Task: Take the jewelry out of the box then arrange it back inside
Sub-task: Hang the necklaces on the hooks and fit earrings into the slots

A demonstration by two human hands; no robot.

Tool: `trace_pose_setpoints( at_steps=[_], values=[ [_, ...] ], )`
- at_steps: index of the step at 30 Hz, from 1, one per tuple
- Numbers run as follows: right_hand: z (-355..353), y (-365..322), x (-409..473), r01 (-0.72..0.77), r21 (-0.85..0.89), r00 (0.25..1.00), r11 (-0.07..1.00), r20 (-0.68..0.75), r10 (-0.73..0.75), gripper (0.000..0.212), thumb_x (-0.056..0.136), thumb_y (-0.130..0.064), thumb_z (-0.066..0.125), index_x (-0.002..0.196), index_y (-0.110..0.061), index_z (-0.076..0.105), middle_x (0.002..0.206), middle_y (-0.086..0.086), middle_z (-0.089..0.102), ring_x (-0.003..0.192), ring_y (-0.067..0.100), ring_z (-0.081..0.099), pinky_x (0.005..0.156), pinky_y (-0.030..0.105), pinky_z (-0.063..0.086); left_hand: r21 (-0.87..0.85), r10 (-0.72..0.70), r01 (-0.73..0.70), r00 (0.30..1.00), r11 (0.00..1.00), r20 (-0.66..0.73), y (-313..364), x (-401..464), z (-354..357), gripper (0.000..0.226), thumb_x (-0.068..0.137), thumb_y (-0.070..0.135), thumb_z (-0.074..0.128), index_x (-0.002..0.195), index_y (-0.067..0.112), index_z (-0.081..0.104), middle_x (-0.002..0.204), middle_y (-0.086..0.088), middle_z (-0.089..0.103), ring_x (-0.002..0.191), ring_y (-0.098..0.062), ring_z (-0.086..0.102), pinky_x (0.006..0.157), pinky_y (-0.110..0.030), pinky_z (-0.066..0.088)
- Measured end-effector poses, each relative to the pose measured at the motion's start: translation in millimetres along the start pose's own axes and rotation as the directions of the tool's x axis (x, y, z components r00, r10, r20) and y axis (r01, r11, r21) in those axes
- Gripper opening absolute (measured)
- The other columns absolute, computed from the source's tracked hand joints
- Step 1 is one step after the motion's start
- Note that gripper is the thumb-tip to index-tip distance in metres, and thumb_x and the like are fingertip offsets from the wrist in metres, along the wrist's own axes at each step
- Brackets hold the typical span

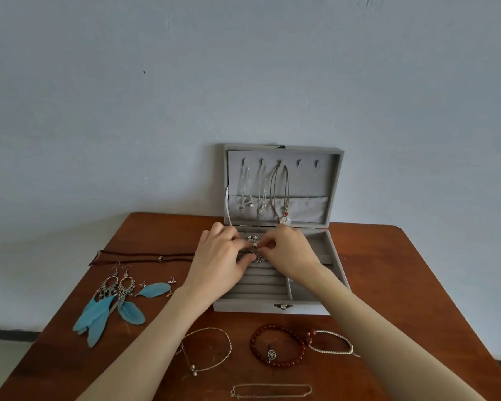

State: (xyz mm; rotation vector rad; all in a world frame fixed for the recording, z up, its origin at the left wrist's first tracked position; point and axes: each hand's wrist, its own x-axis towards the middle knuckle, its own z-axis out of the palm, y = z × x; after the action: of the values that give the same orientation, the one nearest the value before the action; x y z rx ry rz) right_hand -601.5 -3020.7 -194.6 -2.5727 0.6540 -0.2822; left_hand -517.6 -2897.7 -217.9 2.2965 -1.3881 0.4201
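Head view, near to far. On your surface (388,270): thin chain (271,391), anklet (207,350), red bead bracelet (276,345), white cord bracelet (331,342); left, feather earrings (113,299) and a dark cord (139,256), all still out. Your left hand (219,261) and right hand (291,253), fingers pinched on small metal pieces (253,241), work over the box (278,306) ring rolls. Three necklaces (262,189) hang in the lid. Judged under halfway returned.

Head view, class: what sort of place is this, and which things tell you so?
Probably a plain room at home, though that is uncertain: a small wooden table pushed against a bare pale wall, with a grey jewelry box open on it and both hands working inside.
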Motion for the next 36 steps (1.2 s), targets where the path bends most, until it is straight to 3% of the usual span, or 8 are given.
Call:
trace_pose_setpoints(
  at_steps=[4, 12, 17, 20, 23, 29, 36],
  values=[
    [2, 7, -12, 0.034, -0.015, 0.999, 0.999, -0.039, -0.034, 0.02, 0.085, -0.024, 0.06, 0.102, -0.022, 0.07, 0.099, 0.004, 0.06, 0.099, 0.022, 0.053, 0.085, 0.032, 0.041, 0.012, -0.023, 0.023, 1.0, 1.0, 0.009, 0, -1, 0, 0.028, 0.082, 0.036, 0.064, 0.104, 0.02, 0.069, 0.09, 0.003, 0.06, 0.091, -0.02, 0.046, 0.074, -0.028, 0.031],
    [7, 13, -17, 0.058, -0.103, 0.998, 0.993, -0.029, -0.061, 0.027, 0.09, -0.03, 0.052, 0.113, -0.031, 0.066, 0.105, 0.005, 0.055, 0.107, 0.024, 0.048, 0.09, 0.034, 0.035, 0.019, -0.059, 0.059, 0.998, 0.998, -0.009, 5, -5, 0, 0.016, 0.082, 0.024, 0.065, 0.094, 0.018, 0.074, 0.083, 0.002, 0.059, 0.085, -0.021, 0.047, 0.068, -0.029, 0.031],
    [13, 12, -19, 0.093, -0.141, 0.992, 0.986, -0.067, -0.103, 0.029, 0.091, -0.03, 0.05, 0.115, -0.034, 0.063, 0.099, 0.001, 0.05, 0.103, 0.021, 0.048, 0.087, 0.031, 0.031, 0.015, -0.045, 0.045, 0.999, 0.999, 0.016, 3, -5, -1, 0.021, 0.081, 0.016, 0.06, 0.097, 0.019, 0.073, 0.085, 0.002, 0.059, 0.086, -0.022, 0.046, 0.069, -0.029, 0.028],
    [14, 13, -19, 0.103, -0.134, 0.989, 0.986, -0.091, -0.115, 0.031, 0.09, -0.027, 0.05, 0.118, -0.034, 0.062, 0.095, -0.001, 0.047, 0.102, 0.021, 0.049, 0.087, 0.031, 0.032, 0.0, -0.076, 0.076, 0.997, 0.997, -0.013, 3, -6, -2, 0.02, 0.078, 0.012, 0.061, 0.093, 0.017, 0.074, 0.081, 0.002, 0.058, 0.082, -0.022, 0.047, 0.067, -0.031, 0.034],
    [14, 13, -19, 0.121, -0.149, 0.985, 0.981, -0.103, -0.137, 0.034, 0.089, -0.022, 0.048, 0.117, -0.035, 0.063, 0.089, -0.005, 0.038, 0.099, 0.022, 0.05, 0.084, 0.031, 0.032, -0.012, -0.097, 0.097, 0.995, 0.995, 0.024, 3, -8, -1, 0.025, 0.082, 0.017, 0.055, 0.101, 0.02, 0.072, 0.088, 0.004, 0.057, 0.088, -0.019, 0.044, 0.074, -0.029, 0.034],
    [16, 15, -22, 0.138, -0.218, 0.982, 0.966, -0.096, -0.162, 0.036, 0.09, -0.023, 0.044, 0.119, -0.034, 0.062, 0.101, 0.001, 0.052, 0.1, 0.021, 0.049, 0.081, 0.03, 0.03, -0.015, -0.076, 0.077, 0.996, 0.997, 0.05, 4, -7, 1, 0.031, 0.085, 0.022, 0.05, 0.11, 0.023, 0.068, 0.095, 0.004, 0.056, 0.096, -0.019, 0.042, 0.078, -0.027, 0.029],
    [16, 16, -28, 0.175, -0.185, 0.967, 0.967, -0.153, -0.204, 0.038, 0.087, -0.015, 0.047, 0.116, -0.031, 0.064, 0.09, 0.004, 0.05, 0.09, 0.025, 0.052, 0.077, 0.032, 0.033, -0.007, -0.07, 0.071, 0.995, 0.997, 0.07, 5, -7, 1, 0.035, 0.086, 0.024, 0.046, 0.116, 0.024, 0.064, 0.101, 0.005, 0.056, 0.099, -0.018, 0.039, 0.082, -0.027, 0.031]
  ],
)
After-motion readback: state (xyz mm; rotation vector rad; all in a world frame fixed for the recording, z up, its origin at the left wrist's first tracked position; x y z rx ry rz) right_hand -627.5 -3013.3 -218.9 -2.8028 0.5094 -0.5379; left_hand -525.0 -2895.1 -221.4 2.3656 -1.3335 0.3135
